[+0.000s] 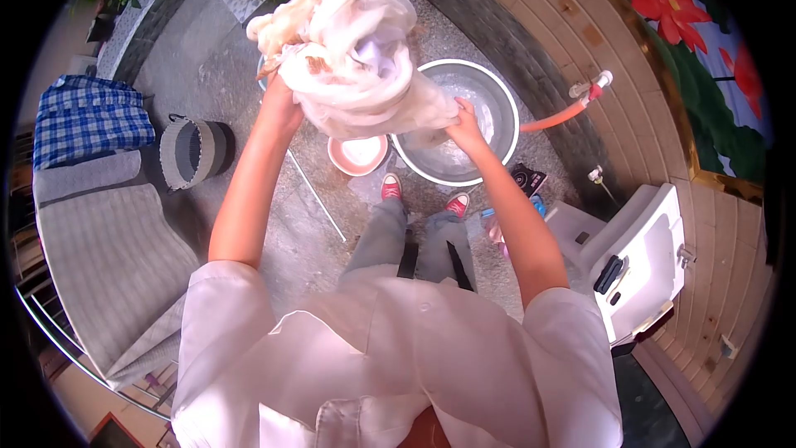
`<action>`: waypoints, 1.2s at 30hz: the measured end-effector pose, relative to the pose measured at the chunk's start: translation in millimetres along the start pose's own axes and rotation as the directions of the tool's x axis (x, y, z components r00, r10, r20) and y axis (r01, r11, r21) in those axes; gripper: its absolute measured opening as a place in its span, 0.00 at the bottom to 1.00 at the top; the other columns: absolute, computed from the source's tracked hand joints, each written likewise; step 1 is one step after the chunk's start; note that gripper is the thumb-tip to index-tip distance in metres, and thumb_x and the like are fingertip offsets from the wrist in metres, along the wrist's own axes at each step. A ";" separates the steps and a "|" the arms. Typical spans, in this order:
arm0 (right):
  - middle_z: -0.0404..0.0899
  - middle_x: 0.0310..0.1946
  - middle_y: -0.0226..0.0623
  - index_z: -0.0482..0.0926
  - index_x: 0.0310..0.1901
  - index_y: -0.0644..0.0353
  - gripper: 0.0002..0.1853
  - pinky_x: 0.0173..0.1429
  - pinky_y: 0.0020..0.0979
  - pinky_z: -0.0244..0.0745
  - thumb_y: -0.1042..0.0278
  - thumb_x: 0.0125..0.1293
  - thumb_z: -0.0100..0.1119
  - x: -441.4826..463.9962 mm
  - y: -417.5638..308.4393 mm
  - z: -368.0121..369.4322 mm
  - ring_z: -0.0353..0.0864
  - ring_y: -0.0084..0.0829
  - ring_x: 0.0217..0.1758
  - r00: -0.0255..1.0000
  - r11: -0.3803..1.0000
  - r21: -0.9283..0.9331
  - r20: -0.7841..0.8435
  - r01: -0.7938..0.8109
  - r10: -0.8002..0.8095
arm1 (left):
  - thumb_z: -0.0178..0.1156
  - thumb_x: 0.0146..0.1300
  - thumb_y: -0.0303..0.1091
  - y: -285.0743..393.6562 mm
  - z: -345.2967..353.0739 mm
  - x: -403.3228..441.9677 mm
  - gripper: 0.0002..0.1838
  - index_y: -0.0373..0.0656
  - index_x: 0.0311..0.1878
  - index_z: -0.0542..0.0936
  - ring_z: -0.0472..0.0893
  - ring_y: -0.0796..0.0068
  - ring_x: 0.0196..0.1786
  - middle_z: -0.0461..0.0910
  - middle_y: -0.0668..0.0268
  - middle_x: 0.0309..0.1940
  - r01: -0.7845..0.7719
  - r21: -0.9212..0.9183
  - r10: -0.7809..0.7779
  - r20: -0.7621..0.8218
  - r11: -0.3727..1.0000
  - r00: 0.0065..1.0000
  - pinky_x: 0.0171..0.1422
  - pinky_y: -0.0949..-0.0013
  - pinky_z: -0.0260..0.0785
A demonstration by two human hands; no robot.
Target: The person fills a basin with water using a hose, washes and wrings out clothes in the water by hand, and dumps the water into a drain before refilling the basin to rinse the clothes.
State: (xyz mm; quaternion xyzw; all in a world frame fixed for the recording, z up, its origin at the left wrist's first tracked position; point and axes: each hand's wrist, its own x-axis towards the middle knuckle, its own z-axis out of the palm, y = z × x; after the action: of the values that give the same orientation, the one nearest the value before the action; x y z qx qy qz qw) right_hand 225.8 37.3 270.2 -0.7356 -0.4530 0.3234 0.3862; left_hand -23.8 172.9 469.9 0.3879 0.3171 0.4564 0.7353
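I see the left hand [286,104] under one side of the large pale cloth bundle [352,75]; its fingers are mostly hidden by the cloth, so I cannot tell how they are closed. The right hand [466,129] has its fingers pressed together, pinching a drawn-out end of this same bundle. The cloth is thus lifted between both hands, above the floor [319,236], with brownish patches on its surface.

Just beneath the right fingers I find the big basin [500,129] with a white rim; something clear and shiny is inside, maybe water, but I cannot be sure. Between the two hands, lower in my view, stands the small pinkish bowl [336,158], which holds something white. Well to the left of the left fingers is the woven basket [172,158]; I cannot make out its contents. Far to the right of the right fingers, the white sink [655,257] contains dark objects [609,274].

Nearer to the right fingers, the black item [529,180] carries pale printing, too small for me to read.
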 end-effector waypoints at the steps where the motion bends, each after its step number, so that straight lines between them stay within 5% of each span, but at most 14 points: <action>1: 0.63 0.59 0.46 0.78 0.46 0.57 0.22 0.57 0.31 0.66 0.61 0.46 0.62 1.4 1.6 -1.4 0.70 0.41 0.56 1.000 1.000 -0.004 0.007 0.003 -0.003 | 0.55 0.59 0.32 -0.7 -6.6 1.4 0.19 0.40 0.53 0.67 0.74 0.73 0.49 0.72 0.63 0.48 0.011 0.015 -0.011 0.013 1.000 1.000 0.53 0.69 0.68; 4: 0.59 0.61 0.47 0.73 0.51 0.60 0.28 0.59 0.30 0.62 0.63 0.45 0.63 9.7 -4.2 7.5 0.66 0.39 0.59 0.988 0.995 0.059 0.123 0.083 -0.090 | 0.55 0.59 0.33 6.2 -11.0 4.2 0.19 0.39 0.53 0.67 0.75 0.74 0.48 0.72 0.63 0.48 0.066 0.002 -0.066 0.073 0.998 0.995 0.52 0.69 0.69; 6: 0.54 0.64 0.47 0.63 0.58 0.65 0.38 0.61 0.32 0.61 0.66 0.43 0.66 16.6 -14.1 18.1 0.61 0.37 0.63 0.964 0.898 0.429 0.263 -0.095 -0.023 | 0.56 0.59 0.33 15.6 -7.8 0.0 0.20 0.39 0.54 0.67 0.75 0.74 0.48 0.72 0.63 0.48 0.056 0.006 -0.056 0.097 0.998 0.994 0.51 0.69 0.70; 9: 0.54 0.63 0.51 0.47 0.63 0.66 0.50 0.62 0.34 0.60 0.69 0.41 0.70 17.0 -59.6 18.7 0.58 0.36 0.65 0.967 0.981 0.192 0.243 0.029 -0.077 | 0.55 0.59 0.34 33.2 -10.5 -8.7 0.21 0.39 0.55 0.66 0.75 0.74 0.48 0.72 0.63 0.49 -0.004 0.006 0.003 0.138 1.000 0.990 0.52 0.69 0.69; 10: 0.54 0.63 0.51 0.47 0.63 0.66 0.50 0.62 0.34 0.60 0.69 0.41 0.70 18.4 -61.2 28.8 0.58 0.36 0.65 0.963 0.981 0.193 0.257 0.033 -0.083 | 0.55 0.59 0.34 39.3 -16.9 -13.7 0.21 0.39 0.55 0.66 0.75 0.74 0.48 0.72 0.63 0.49 -0.010 0.007 0.009 0.124 1.000 0.992 0.52 0.69 0.69; 12: 0.53 0.63 0.53 0.38 0.65 0.62 0.55 0.62 0.33 0.60 0.72 0.41 0.70 24.9 -67.9 48.2 0.56 0.35 0.66 0.935 0.909 0.232 -0.004 0.347 -0.356 | 0.56 0.59 0.35 51.6 -30.0 -22.2 0.21 0.39 0.55 0.66 0.75 0.74 0.48 0.72 0.63 0.49 -0.035 0.026 0.032 0.114 0.999 0.993 0.52 0.68 0.69; 13: 0.53 0.63 0.55 0.33 0.66 0.58 0.57 0.62 0.33 0.60 0.74 0.43 0.69 21.9 -86.0 47.7 0.58 0.35 0.65 0.944 0.865 0.431 0.077 0.258 -0.320 | 0.56 0.59 0.37 60.0 -29.3 -31.2 0.21 0.39 0.54 0.67 0.75 0.74 0.48 0.72 0.63 0.49 -0.088 0.068 0.081 0.106 0.994 0.991 0.51 0.69 0.69; 14: 0.53 0.63 0.55 0.33 0.66 0.58 0.57 0.62 0.33 0.60 0.74 0.43 0.69 19.1 -103.6 45.0 0.58 0.35 0.65 0.941 0.864 0.431 0.090 0.259 -0.327 | 0.56 0.59 0.37 65.1 -35.2 -36.6 0.21 0.39 0.54 0.67 0.75 0.74 0.48 0.72 0.63 0.49 -0.095 0.065 0.088 0.093 0.993 0.992 0.51 0.69 0.69; 16: 0.56 0.62 0.53 0.38 0.66 0.55 0.52 0.61 0.32 0.61 0.76 0.45 0.67 15.6 -130.0 46.5 0.63 0.36 0.63 0.912 0.878 0.475 0.336 0.053 -0.236 | 0.56 0.58 0.38 76.3 -49.3 -46.9 0.21 0.40 0.53 0.68 0.75 0.74 0.48 0.73 0.63 0.48 -0.085 0.084 0.077 0.091 0.993 0.993 0.51 0.70 0.70; 17: 0.69 0.55 0.49 0.57 0.62 0.57 0.38 0.56 0.30 0.66 0.74 0.48 0.64 19.0 -125.6 66.5 0.72 0.35 0.55 0.912 0.868 0.372 0.112 0.329 -0.394 | 0.56 0.58 0.38 82.5 -55.9 -53.6 0.21 0.41 0.53 0.68 0.75 0.75 0.48 0.73 0.64 0.48 -0.071 0.062 0.065 0.087 0.996 0.994 0.51 0.70 0.69; 18: 0.69 0.55 0.49 0.57 0.62 0.57 0.38 0.56 0.30 0.66 0.74 0.48 0.64 21.7 -126.7 76.7 0.72 0.35 0.55 0.909 0.868 0.372 0.125 0.330 -0.399 | 0.56 0.58 0.38 88.7 -63.3 -58.3 0.21 0.41 0.53 0.68 0.75 0.75 0.48 0.73 0.64 0.48 -0.076 0.058 0.072 0.075 0.995 0.995 0.51 0.70 0.69; 20: 0.78 0.43 0.44 0.73 0.51 0.58 0.22 0.49 0.29 0.69 0.71 0.51 0.60 25.2 -126.8 93.0 0.78 0.34 0.46 0.897 0.961 0.245 0.385 0.126 -0.215 | 0.56 0.58 0.38 99.5 -76.9 -67.5 0.21 0.41 0.53 0.68 0.75 0.75 0.48 0.73 0.63 0.48 -0.117 0.162 0.119 -0.001 0.980 0.993 0.51 0.71 0.69; 21: 0.80 0.35 0.43 0.78 0.43 0.59 0.15 0.44 0.30 0.71 0.69 0.52 0.57 16.7 -140.1 96.9 0.80 0.33 0.40 0.905 0.937 0.306 0.329 0.167 -0.268 | 0.56 0.58 0.38 105.4 -80.4 -72.2 0.21 0.40 0.53 0.68 0.75 0.74 0.48 0.73 0.63 0.49 -0.135 0.178 0.138 -0.004 0.975 0.990 0.51 0.70 0.70; 36: 0.81 0.32 0.43 0.78 0.39 0.64 0.12 0.42 0.29 0.70 0.72 0.51 0.56 9.1 -158.2 200.2 0.80 0.30 0.38 0.899 0.933 0.339 0.362 0.121 -0.248 | 0.56 0.58 0.35 109.3 -193.6 -91.7 0.22 0.39 0.55 0.66 0.74 0.73 0.50 0.71 0.63 0.50 -0.185 0.059 0.194 -0.333 0.981 0.923 0.52 0.68 0.68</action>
State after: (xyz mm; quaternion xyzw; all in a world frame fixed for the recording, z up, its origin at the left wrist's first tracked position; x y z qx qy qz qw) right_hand -1.9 146.8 306.6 -0.5380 -0.5342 0.4945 0.4251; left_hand -264.1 174.1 477.8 0.3426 0.4054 0.5807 0.6173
